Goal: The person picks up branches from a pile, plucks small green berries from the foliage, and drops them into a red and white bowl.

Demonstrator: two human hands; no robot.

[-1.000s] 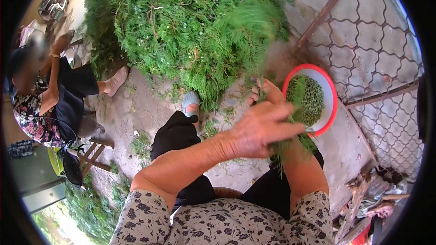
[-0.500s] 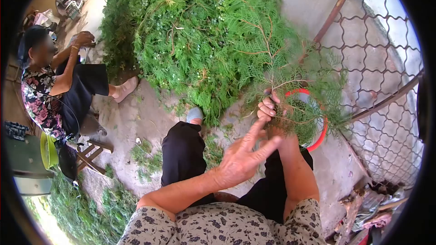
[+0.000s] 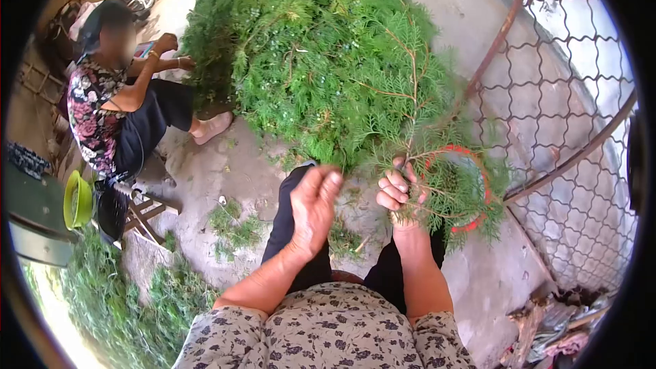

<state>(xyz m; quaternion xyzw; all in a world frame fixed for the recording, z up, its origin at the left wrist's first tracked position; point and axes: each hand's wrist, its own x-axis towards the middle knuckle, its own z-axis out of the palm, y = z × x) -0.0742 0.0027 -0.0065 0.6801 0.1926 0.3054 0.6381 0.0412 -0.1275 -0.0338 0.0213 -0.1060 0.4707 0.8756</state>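
Observation:
My right hand point(image 3: 398, 191) is closed round the stem of a leafy evergreen branch, which looks like cypress point(image 3: 413, 89). Its flat green sprays spread upward and to the right. Partly behind those sprays is a red-rimmed container point(image 3: 486, 188) with green bits inside. Over my left knee, my left hand point(image 3: 314, 208) is raised, apart from the branch. Its fingers are curled in with the thumb against them; whether anything small is between them is hidden. Ahead of both hands rises a large heap of green cuttings point(image 3: 301, 61).
At left a person point(image 3: 102, 109) sits beside the heap, arms reaching toward it. Near them stand a wooden stool point(image 3: 147, 222) and a yellow-green basin point(image 3: 80, 199). More cuttings point(image 3: 116, 287) lie at lower left. Wire mesh point(image 3: 560, 96) lines the right, with scraps point(image 3: 560, 331) below.
My left hand has drawn left, away from the branch, and its spread fingers have curled in. My right hand keeps the branch. The seated person's hands have lowered toward the heap.

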